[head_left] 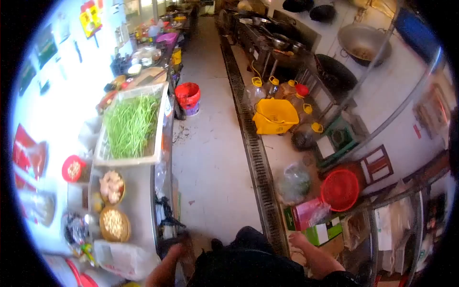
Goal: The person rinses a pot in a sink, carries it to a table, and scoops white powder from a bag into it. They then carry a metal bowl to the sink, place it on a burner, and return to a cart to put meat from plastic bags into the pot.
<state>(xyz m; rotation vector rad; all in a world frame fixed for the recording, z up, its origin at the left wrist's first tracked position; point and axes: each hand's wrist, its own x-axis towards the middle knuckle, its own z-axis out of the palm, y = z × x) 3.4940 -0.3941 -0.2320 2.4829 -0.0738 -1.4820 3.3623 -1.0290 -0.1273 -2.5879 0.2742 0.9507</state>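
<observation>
My left hand (178, 250) hangs low at the bottom of the view, beside the edge of the steel counter (143, 191); its fingers are in shadow and blurred. Close to it on the counter lies a white plastic bag (125, 259). Farther up stand a basket of pale peeled cloves (115, 224) and a bowl of ginger-like roots (112, 187). On the other side, my right hand (298, 240) hangs by my leg, near a green box (322, 233) and a pink box (307, 214). What its fingers do is not clear.
A white tray (100, 152) of long green stems (131, 125) sits on the left counter. A red bucket (188, 95) stands on the floor. Right of the drain grate (253, 143) are a yellow bucket (275, 117), several oil jugs (257, 88), a red basin (340, 190) and shelving.
</observation>
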